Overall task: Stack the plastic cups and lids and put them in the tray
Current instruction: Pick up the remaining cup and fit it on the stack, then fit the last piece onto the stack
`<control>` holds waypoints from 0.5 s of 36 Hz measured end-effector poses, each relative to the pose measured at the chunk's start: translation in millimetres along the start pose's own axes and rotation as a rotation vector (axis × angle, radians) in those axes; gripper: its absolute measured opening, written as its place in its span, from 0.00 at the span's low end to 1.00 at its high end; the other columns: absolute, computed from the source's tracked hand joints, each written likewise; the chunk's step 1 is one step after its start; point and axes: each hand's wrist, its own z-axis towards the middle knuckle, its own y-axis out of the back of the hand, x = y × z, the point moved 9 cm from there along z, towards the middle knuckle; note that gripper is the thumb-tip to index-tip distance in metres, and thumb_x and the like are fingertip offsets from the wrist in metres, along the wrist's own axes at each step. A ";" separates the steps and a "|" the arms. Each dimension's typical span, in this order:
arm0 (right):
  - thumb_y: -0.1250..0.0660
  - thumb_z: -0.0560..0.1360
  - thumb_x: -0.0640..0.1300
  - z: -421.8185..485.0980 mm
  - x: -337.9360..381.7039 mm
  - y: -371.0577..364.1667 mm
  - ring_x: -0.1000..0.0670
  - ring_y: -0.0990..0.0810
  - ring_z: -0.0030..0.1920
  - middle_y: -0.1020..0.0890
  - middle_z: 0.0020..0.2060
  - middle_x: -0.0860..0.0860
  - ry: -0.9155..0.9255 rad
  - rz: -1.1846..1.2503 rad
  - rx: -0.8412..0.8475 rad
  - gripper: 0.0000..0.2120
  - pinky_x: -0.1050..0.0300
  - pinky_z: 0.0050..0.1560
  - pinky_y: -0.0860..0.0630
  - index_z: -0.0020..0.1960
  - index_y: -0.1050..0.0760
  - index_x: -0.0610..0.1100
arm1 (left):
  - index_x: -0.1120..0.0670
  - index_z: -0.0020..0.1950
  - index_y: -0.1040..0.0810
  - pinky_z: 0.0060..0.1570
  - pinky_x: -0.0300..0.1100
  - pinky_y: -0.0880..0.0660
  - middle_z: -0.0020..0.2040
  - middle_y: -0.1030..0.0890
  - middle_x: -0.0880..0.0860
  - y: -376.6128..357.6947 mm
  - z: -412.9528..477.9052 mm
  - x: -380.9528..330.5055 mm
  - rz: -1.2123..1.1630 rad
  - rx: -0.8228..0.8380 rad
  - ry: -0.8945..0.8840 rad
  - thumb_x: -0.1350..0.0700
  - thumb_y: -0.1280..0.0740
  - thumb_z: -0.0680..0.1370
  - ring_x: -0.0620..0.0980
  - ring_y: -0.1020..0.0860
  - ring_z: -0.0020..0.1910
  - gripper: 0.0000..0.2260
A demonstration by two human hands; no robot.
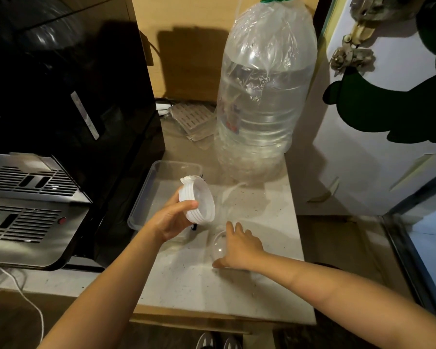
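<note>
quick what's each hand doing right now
Left hand: closed on a tilted stack of white plastic lids.
Right hand: open, fingers spread over a clear plastic cup on the counter.

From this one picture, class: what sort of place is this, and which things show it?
Probably a kitchen or drinks corner: a speckled counter holds a big water bottle and a clear tray beside a black machine, while the left hand holds stacked white lids.

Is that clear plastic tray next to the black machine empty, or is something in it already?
It looks empty: the clear rectangular plastic tray shows only bare floor. The stack of white round lids is in the left hand, above it.
</note>
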 end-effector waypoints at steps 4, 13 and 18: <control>0.29 0.66 0.60 -1.0 0.7 -1.0 0.38 0.34 0.67 0.40 0.71 0.42 -0.004 -0.002 -0.017 0.49 0.47 0.59 0.29 0.75 0.54 0.43 | 0.45 0.57 0.31 0.47 0.48 0.25 0.53 0.29 0.53 0.8 -5.0 1.4 -0.005 -0.005 0.004 0.53 0.29 0.56 0.53 0.27 0.51 0.30; 0.30 0.66 0.55 -4.5 -1.2 14.1 0.41 0.32 0.65 0.35 0.68 0.45 -0.018 0.064 -0.074 0.44 0.52 0.51 0.30 0.73 0.48 0.44 | 0.44 0.56 0.30 0.42 0.45 0.21 0.53 0.28 0.53 5.0 -11.8 2.9 -0.006 -0.016 0.006 0.53 0.29 0.55 0.53 0.27 0.51 0.29; 0.29 0.65 0.55 -7.1 -6.1 41.2 0.42 0.32 0.66 0.36 0.69 0.47 -0.031 0.114 -0.143 0.45 0.51 0.51 0.29 0.73 0.49 0.45 | 0.43 0.55 0.31 0.45 0.47 0.24 0.54 0.28 0.52 4.6 -10.0 -0.6 -0.006 -0.015 0.008 0.53 0.29 0.55 0.53 0.27 0.51 0.29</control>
